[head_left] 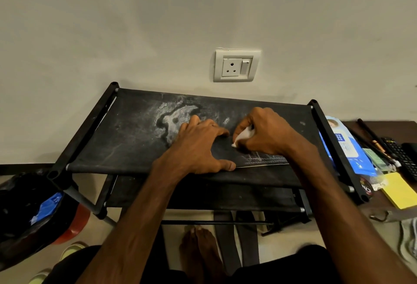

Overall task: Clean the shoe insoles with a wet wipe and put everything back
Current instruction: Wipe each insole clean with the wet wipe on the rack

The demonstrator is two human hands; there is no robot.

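Fingers (195, 121) spread, my left hand (198, 147) is pinning the insole (261, 159) at the front edge of the rack (126, 143); my right hand (265, 132) is gripping the wipe (244, 136).

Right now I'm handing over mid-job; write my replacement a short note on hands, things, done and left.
Left hand flat, pressing the insole onto the rack's top shelf.
Right hand grips a bunched wet wipe against the insole.
Wipe pack lies right of the rack.
Done: wipe out and on the insole; how clean, cannot tell.
Left: finish wiping, refit insole, put everything back.
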